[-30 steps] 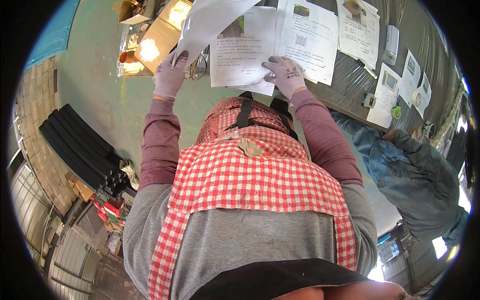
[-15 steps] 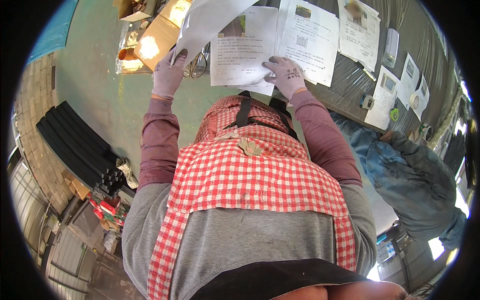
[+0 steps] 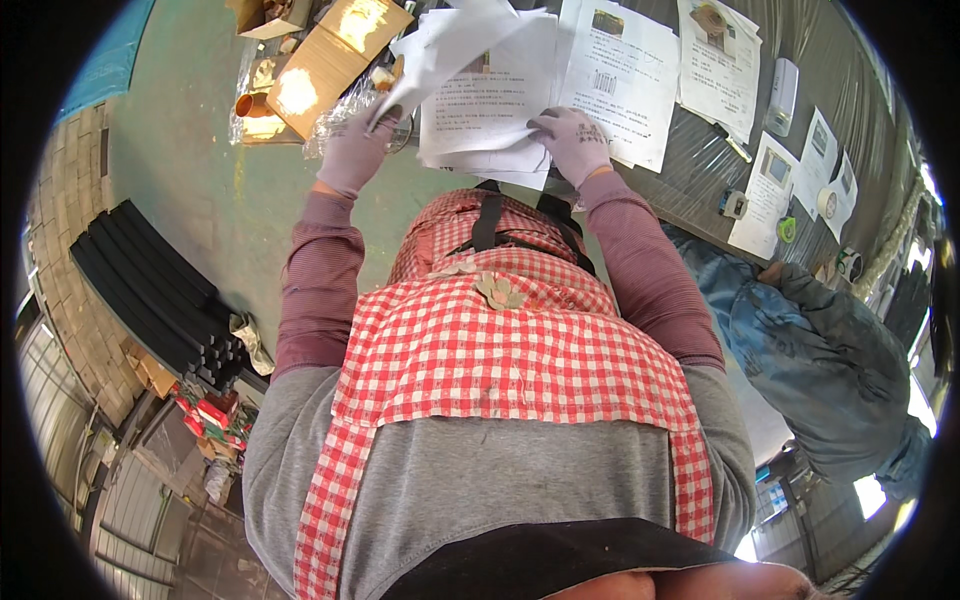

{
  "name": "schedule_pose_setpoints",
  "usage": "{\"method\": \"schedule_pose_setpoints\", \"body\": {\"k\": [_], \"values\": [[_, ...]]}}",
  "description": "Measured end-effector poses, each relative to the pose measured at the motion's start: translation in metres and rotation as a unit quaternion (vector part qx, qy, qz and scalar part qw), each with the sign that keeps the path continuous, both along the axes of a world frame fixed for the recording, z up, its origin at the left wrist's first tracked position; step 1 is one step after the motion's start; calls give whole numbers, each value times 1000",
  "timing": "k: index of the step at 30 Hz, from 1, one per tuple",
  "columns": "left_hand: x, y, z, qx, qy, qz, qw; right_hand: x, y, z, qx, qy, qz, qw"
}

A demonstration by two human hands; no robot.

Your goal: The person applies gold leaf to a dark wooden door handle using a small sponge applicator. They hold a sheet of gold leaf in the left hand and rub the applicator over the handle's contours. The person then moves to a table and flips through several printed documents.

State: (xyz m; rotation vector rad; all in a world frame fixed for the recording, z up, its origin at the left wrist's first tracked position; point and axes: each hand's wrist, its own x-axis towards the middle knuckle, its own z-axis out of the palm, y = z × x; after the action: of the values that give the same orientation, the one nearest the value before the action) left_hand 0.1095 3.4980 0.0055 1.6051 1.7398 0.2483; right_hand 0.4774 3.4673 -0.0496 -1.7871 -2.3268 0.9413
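At the table's near edge, my gloved left hand (image 3: 355,155) pinches the corner of a lifted white sheet (image 3: 455,60), which curls over a printed sheet. Beneath it lies the printed sheet (image 3: 485,115), with a small picture partly covered. My gloved right hand (image 3: 578,148) closes its fingers on this sheet's right edge, near the lower corner. Another printed page (image 3: 625,90) with a barcode lies just beyond my right hand. Glasses, partly hidden, seem to lie beside my left fingers.
An open cardboard box (image 3: 340,70) and clear plastic wrap (image 3: 335,125) lie left of the papers. More printed sheets (image 3: 715,70), a white case (image 3: 782,95) and a green tape measure (image 3: 787,229) are at right. Someone in blue work clothes (image 3: 810,350) is close on my right.
My left hand has come to the right with the lifted sheet, which has swung right and uncovered the box and plastic wrap. My right hand has shifted only slightly.
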Motion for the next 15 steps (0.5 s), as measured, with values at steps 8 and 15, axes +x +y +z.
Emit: {"method": "schedule_pose_setpoints", "body": {"k": [8,15], "values": [[39,3,4,24,158,-289,944,-27,45,54,33,-59,56,996],[29,19,0,-25,137,-108,984,-14,30,11,46,231,-250,939]]}}
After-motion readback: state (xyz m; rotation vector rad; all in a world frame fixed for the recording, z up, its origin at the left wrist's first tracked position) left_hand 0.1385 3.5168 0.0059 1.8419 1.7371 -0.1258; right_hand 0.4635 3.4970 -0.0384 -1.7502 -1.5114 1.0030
